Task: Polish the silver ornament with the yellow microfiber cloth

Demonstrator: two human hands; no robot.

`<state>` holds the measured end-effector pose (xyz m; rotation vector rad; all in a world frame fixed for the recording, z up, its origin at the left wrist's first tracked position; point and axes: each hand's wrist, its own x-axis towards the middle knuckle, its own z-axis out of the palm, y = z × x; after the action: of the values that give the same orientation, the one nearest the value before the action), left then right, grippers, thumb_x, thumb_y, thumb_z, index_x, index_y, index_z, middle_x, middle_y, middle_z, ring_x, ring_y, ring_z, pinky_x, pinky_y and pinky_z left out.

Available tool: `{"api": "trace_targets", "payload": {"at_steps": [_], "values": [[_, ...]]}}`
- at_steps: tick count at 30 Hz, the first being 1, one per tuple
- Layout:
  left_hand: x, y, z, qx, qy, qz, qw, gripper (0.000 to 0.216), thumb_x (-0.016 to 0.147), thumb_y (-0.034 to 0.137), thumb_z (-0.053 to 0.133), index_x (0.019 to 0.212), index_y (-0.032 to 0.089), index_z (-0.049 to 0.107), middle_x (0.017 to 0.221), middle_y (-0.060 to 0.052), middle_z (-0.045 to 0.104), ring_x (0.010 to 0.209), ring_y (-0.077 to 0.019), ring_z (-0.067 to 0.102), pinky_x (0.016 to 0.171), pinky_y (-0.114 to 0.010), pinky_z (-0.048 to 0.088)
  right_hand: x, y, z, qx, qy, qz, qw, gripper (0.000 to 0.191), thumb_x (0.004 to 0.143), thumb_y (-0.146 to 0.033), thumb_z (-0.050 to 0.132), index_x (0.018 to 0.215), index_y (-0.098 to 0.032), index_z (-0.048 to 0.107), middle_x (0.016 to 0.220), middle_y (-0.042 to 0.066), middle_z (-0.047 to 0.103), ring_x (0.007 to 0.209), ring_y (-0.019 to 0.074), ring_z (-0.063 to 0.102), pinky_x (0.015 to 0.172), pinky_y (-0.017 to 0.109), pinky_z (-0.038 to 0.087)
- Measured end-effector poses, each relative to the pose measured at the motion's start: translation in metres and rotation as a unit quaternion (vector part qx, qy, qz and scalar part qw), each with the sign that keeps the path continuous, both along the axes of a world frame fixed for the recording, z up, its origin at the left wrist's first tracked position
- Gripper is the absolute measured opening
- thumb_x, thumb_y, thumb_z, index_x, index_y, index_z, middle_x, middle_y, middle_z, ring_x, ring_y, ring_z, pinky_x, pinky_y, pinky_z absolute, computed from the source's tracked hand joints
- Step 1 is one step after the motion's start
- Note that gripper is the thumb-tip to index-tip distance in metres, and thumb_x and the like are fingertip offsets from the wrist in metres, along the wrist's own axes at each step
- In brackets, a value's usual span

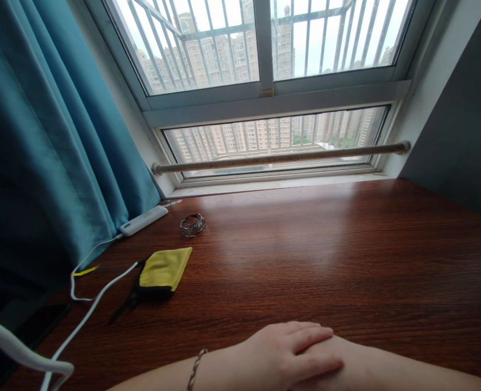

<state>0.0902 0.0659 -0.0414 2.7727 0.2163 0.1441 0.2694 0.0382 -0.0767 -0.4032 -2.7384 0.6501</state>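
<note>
My left hand lies flat at the near edge of the wooden desk, fingers stretched out and close together. It rests on top of my right arm, which comes in from the lower right. A thin bracelet circles my left wrist. My right hand itself is hidden under the left hand and arm. Neither hand holds anything that I can see.
A yellow and black cloth pouch lies at the left. Behind it stand a small glass ashtray and a white power unit with white cables. A teal curtain hangs at the left; the barred window is ahead.
</note>
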Motion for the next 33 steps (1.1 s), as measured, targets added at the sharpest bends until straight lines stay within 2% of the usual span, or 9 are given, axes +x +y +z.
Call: {"api": "trace_targets", "payload": {"at_steps": [17, 33], "values": [[-0.0009, 0.0000, -0.0015, -0.002, 0.001, -0.003, 1.000, 0.039, 0.095, 0.026, 0.035, 0.132, 0.014, 0.041, 0.140, -0.013, 0.035, 0.128, -0.0215, 0.036, 0.108, -0.029, 0.029, -0.0014, 0.0021, -0.0004, -0.002, -0.003, -0.001, 1.000, 0.027, 0.090, -0.034, 0.046, 0.107, -0.017, 0.057, 0.111, 0.008, 0.058, 0.097, 0.0169, 0.057, 0.086, 0.038, 0.047], [-0.0008, -0.0009, 0.0002, -0.005, 0.011, 0.004, 1.000, 0.040, 0.095, 0.029, 0.035, 0.132, 0.015, 0.040, 0.141, -0.012, 0.034, 0.128, -0.0219, 0.036, 0.108, -0.029, 0.029, -0.0020, 0.0006, 0.0051, -0.009, 0.008, 0.000, 1.000, 0.027, 0.089, -0.035, 0.046, 0.110, -0.019, 0.055, 0.116, 0.009, 0.053, 0.100, 0.0178, 0.054, 0.086, 0.039, 0.046]]}}
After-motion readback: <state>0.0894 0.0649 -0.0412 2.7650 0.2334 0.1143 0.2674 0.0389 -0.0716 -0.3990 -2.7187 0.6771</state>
